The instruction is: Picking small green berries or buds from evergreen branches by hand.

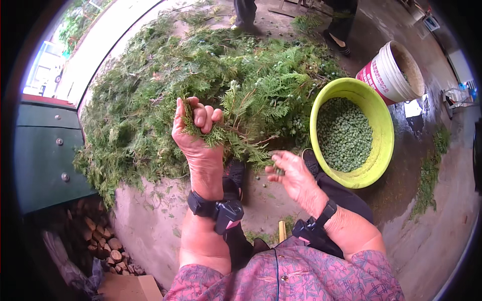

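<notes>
Head view, going from the left: a dark green metal panel [47, 150] with rivets stands at the left edge, and near it, low down, lies a stack of cut firewood [105, 243]. Beyond that a wide heap of green cypress-like branches [165, 75] covers the concrete floor [150, 215] from the left to the far middle.

The left hand [196, 133] is raised over the near edge of the heap, fingers curled shut around the stem of a scaly green sprig [236, 128] whose fronds spread to the right. The right hand [291, 173] sits lower and to the right, its fingertips pinched together on what look like small green cones [277, 170] just off the sprig's near end; the fingers hide how many. Both wrists carry black strapped devices.

To the right stands a yellow-green basin [384, 135], about half full of small round green cones [344, 133]. Farther right and far is a white and red bucket [386, 70]. Another person's legs [344, 25] show at the far edge.

The step in hand appears to be stripping cones from the held sprig. The next move would likely call for carrying the pinched cones rightward over the basin's rim and releasing them, while the left hand turns the sprig to expose what remains.
</notes>
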Demonstrator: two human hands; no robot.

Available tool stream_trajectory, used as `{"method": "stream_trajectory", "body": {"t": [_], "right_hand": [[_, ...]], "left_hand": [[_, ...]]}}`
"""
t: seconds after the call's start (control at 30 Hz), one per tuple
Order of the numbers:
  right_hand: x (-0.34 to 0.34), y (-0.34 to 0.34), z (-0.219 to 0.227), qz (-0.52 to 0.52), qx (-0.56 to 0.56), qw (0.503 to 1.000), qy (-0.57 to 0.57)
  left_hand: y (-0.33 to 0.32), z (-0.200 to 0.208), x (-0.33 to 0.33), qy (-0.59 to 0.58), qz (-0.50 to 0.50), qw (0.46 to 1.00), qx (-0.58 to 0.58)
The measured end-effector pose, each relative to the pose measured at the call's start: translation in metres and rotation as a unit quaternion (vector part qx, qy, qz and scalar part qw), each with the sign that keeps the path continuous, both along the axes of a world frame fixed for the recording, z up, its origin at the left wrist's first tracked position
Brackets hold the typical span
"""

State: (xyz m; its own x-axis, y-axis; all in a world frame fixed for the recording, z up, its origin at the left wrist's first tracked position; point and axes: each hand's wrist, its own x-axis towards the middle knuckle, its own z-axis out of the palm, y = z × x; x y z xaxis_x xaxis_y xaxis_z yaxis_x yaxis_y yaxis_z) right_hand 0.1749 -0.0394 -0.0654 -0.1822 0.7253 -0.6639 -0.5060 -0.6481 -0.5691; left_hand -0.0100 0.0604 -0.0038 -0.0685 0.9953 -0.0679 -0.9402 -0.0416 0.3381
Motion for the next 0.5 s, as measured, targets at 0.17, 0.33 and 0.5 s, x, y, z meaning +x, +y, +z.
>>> {"method": "stream_trajectory", "body": {"t": [0.17,0.33,0.5], "right_hand": [[-0.008,-0.007,-0.008,0.011,-0.04,0.999,0.002],[0.02,0.026,0.004,-0.071,0.057,0.995,0.048],[0.053,0.074,0.082,-0.204,0.333,0.917,0.085]], "left_hand": [[-0.002,0.007,-0.016,0.031,0.075,0.997,-0.019],[-0.001,0.004,-0.022,0.03,0.072,0.997,0.007],[-0.006,0.009,-0.023,-0.026,0.037,0.998,0.051]]}}
